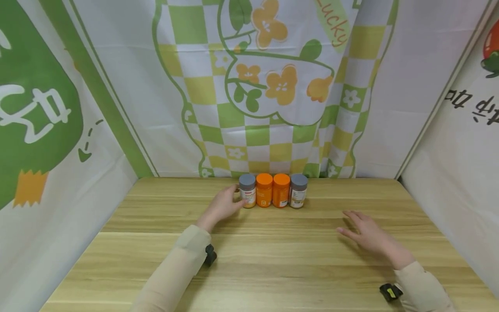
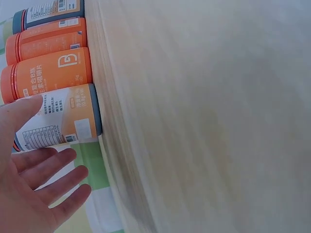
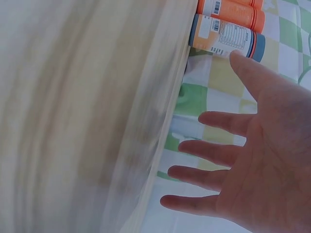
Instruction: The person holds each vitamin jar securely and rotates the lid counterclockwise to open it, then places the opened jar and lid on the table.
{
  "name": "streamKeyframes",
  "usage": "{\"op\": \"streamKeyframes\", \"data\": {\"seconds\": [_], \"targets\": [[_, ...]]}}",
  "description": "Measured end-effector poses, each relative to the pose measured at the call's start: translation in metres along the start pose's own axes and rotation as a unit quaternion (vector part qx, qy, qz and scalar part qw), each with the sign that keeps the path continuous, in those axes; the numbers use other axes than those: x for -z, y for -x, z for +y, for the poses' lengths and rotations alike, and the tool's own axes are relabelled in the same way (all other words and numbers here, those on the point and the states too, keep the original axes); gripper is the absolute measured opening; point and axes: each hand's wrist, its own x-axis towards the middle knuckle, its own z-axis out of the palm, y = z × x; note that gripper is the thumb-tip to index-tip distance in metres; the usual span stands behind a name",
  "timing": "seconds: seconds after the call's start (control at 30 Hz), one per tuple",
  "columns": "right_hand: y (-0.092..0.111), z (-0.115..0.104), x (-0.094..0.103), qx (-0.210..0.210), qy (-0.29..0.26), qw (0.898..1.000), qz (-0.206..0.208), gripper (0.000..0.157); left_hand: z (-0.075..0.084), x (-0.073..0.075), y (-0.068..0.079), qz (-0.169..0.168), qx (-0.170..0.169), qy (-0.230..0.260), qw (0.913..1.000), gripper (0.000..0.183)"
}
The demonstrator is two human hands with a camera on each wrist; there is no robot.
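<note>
A row of supplement bottles stands upright, side by side, at the back of the wooden table. On the left end is a grey-capped bottle (image 1: pixel 248 195) with a white and orange label. Two orange bottles (image 1: pixel 264 193) fill the middle, and a second grey-capped bottle (image 1: pixel 298 195) closes the right end. My left hand (image 1: pixel 224 203) is at the left-end bottle, thumb (image 2: pixel 30 107) over its label side and the other fingers spread beside it; whether the thumb touches cannot be told. Farther right, my right hand (image 1: pixel 368 234) hovers apart from the row, fingers spread, holding nothing.
The light wooden table (image 1: pixel 273 260) runs up to a hanging cloth (image 1: pixel 269 143) with a green and yellow check, right behind the bottles. Printed fabric walls (image 1: pixel 460 143) flank both sides. A small black device (image 1: pixel 390 292) sits at the right wrist.
</note>
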Motion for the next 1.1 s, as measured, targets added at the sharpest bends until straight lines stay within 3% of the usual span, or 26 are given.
{"op": "streamKeyframes", "data": {"seconds": [0.2, 1.1], "targets": [[0.002, 0.003, 0.003, 0.002, -0.003, 1.0, 0.003, 0.067, 0.0, -0.001, -0.004, -0.005, 0.017, 0.043, 0.9989, 0.059], [0.007, 0.013, 0.004, 0.009, 0.0, 1.0, -0.002, 0.061, -0.002, -0.012, -0.019, -0.024, 0.038, 0.131, 0.9903, 0.051]]}}
